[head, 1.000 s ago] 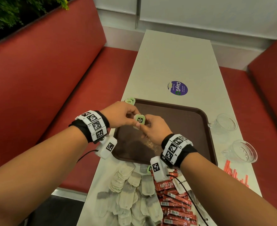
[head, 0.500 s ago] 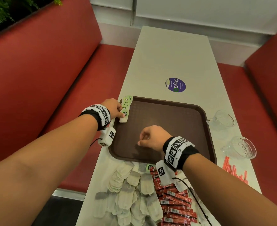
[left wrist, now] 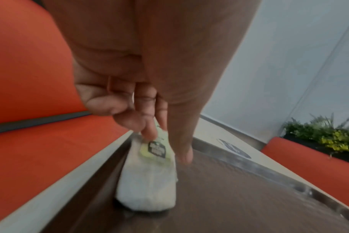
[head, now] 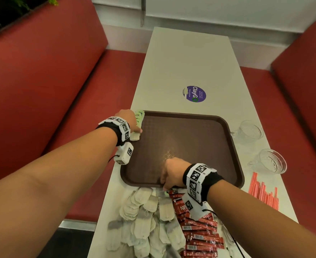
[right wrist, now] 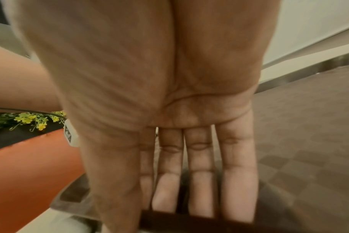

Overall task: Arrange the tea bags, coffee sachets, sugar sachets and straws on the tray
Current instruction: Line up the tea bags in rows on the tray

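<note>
1. We see a dark brown rectangular plastic tray (head: 190, 142) with rounded corners, a raised rim and a fine woven-pattern floor, sitting on a long off-white table (head: 187, 62).
2. In the tray: one short row of white paper tea bags with green tags (head: 137, 125), lined up along its left rim. The rest of the floor is bare.
3. Our left hand (head: 129, 120) is at that row. In the left wrist view its fingertips (left wrist: 149, 132) pinch a tag on the nearest bag, with the thumb down beside it. The bag looks soft and fibrous; the tag is glossy.
4. Our right hand (head: 172, 174) is at the tray's near rim, reaching over it toward the loose stock. The right wrist view shows the fingers (right wrist: 201, 181) straight and close together, holding nothing.
5. Stock on the table, off the tray, near edge: a pile of untagged-looking white paper tea bags (head: 146, 224), crumpled and overlapping; touching it on the right, a heap of red foil coffee sachets (head: 200, 233) with barcodes.
6. Right of the tray: thin red straws (head: 263, 194) in a loose fan, and two clear cut-glass cups (head: 268, 162), apart from the tray.
7. We cannot make out any sugar sachets.
8. There is a round purple sticker (head: 194, 94) on the table beyond the tray, with red padded benches (head: 42, 81) on both sides.
</note>
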Demonstrator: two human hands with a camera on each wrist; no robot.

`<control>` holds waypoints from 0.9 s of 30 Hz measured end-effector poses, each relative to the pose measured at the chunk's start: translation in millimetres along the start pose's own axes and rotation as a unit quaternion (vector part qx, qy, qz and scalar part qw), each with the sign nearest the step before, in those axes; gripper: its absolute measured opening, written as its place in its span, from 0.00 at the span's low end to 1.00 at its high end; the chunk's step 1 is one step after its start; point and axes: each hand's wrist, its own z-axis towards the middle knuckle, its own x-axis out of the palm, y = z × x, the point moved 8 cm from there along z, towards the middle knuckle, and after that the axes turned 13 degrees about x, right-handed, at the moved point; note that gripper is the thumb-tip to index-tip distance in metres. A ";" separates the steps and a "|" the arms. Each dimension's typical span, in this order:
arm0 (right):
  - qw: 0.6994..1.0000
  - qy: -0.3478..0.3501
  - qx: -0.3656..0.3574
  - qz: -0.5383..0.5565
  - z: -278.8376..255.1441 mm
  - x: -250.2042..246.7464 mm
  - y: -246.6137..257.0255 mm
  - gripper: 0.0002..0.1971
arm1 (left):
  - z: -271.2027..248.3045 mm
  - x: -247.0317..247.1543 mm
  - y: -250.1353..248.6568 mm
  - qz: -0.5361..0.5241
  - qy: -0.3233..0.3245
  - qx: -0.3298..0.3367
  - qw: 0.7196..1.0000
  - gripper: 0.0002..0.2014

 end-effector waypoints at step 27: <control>0.990 -0.028 -0.098 -0.093 -53.4 38.1 52.4 0.21 | -219.2 86.6 -69.8 -0.029 0.093 0.273 0.957 0.16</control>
